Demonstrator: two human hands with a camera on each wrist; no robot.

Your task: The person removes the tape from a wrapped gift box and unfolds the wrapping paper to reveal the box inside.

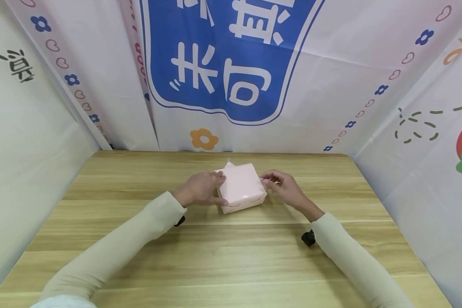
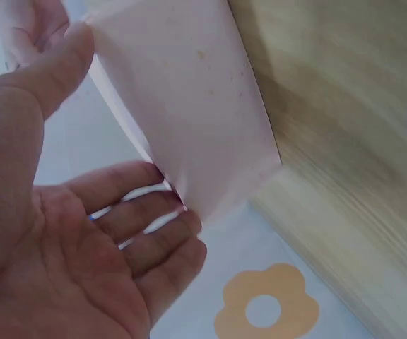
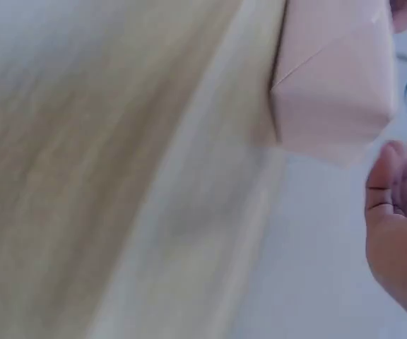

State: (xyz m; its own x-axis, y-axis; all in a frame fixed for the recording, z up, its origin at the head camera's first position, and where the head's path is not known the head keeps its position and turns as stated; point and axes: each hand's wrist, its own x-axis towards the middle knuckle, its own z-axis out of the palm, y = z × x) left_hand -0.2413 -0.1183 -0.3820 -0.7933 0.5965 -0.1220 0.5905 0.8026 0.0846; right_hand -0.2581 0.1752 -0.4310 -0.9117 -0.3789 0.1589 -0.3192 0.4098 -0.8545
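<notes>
A pale pink box point(image 1: 240, 184), its paper folded at the sides, lies flat on the wooden table. A small pointed flap point(image 1: 229, 165) sticks out behind its far left corner. My left hand point(image 1: 202, 188) rests along the box's left side, thumb at the near corner and fingertips on the far edge. In the left wrist view those fingers are spread and only lightly bent against the box point(image 2: 189, 106). Just off the right side of the box is my right hand point(image 1: 286, 188), fingers loosely bent near the thumb. Nothing shows between them in the right wrist view.
The wooden table point(image 1: 215, 256) reaches to a printed cloth backdrop point(image 1: 312, 107) behind the box. Cloth side walls point(image 1: 408, 162) close in the left and right. Dark wrist devices point(image 1: 308, 238) sit at both sleeves.
</notes>
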